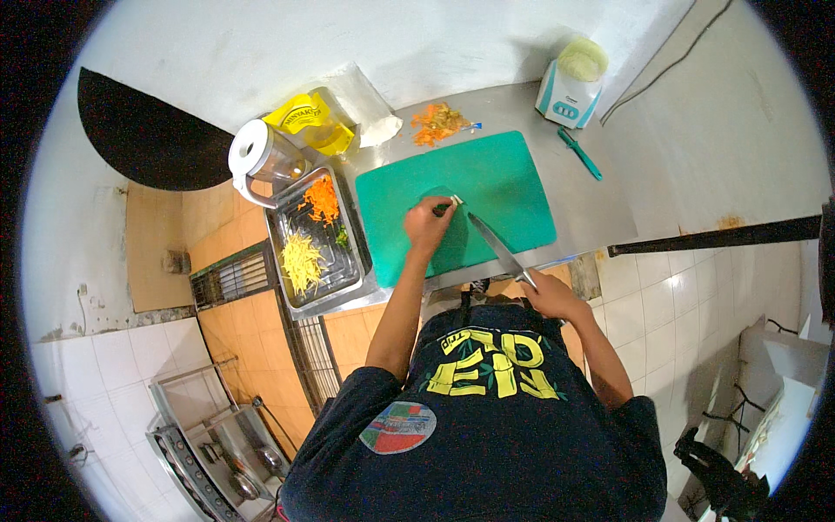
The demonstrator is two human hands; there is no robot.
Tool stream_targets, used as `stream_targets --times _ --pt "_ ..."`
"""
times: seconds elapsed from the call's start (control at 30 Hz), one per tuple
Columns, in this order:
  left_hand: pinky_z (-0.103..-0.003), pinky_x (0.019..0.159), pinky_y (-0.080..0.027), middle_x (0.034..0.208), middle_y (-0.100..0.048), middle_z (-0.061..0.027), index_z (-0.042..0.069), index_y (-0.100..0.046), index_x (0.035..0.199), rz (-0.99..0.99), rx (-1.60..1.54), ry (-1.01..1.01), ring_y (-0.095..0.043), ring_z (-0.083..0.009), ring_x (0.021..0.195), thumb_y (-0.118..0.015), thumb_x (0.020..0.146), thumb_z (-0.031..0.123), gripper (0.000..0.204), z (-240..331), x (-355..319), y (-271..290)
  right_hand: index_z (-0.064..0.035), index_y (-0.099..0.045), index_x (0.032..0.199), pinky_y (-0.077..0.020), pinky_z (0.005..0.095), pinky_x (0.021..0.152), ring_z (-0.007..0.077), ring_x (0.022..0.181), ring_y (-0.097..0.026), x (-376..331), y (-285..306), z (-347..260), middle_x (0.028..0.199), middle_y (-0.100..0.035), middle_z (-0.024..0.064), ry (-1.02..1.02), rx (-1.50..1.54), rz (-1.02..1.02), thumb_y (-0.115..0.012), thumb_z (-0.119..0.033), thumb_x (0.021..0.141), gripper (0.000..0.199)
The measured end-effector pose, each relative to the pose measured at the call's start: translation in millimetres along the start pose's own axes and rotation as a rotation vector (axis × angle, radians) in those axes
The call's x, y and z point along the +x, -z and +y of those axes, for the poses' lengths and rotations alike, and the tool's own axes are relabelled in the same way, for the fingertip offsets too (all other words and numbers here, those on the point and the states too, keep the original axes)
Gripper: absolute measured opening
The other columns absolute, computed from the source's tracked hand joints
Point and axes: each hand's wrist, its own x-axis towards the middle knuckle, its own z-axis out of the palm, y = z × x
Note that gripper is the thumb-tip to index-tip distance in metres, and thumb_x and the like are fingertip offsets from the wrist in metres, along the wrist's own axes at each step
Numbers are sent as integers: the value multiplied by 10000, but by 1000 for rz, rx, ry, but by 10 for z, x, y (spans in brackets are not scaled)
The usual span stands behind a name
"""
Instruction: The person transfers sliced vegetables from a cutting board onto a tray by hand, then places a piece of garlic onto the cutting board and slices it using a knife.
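Left hand (428, 222) pins a small pale vegetable (456, 201) at its 1 o'clock on the smooth green board (513, 187); right hand (548, 294) grips the knife (497, 247).

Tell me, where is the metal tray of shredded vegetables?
In the head view, the metal tray sits left of the green cutting board, below the jug.

One view only, from a fisheye camera on the person's head, looking steeply down past the chest onto the counter (583, 187) and green board (504, 183). Both hands sit near centre at arm's length. Tiled floor (661, 313) curves around the black rim.
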Motion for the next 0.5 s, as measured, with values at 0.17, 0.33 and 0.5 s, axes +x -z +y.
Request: stream_targets --times 0.17,0.33,0.5 --pt "-376 711 -561 1001 -737 -39 169 -770 968 -107 44 128 -714 -233 831 -802 807 244 181 -19 104 83 -34 -531 1188 -381 275 413 85 450 -440 -197 194 41 606 -447 -20 -146 605 -144 -481 -242 1056 252" --pt "-414 817 -511 1005 -708 16 217 -777 931 -154 232 -247 -618 -281 1005 -816 767 239 170 55 315 24 -50 -521 1198 -367 260 406 81 437 -415 -83 11 192 579 -414 -32 -64 791 3 -481 -248 1062 244" --pt "-424 764 -460 990 -706 44 219 -776 834 -66 370 -287 -607 -241 970 -823 750 227 97 62 337 -153 -52 -513 1203 -366 253 400 79 422 -394 72 -40 158 563 -386 -35 -110 864 56 -486 -240 1064 236"
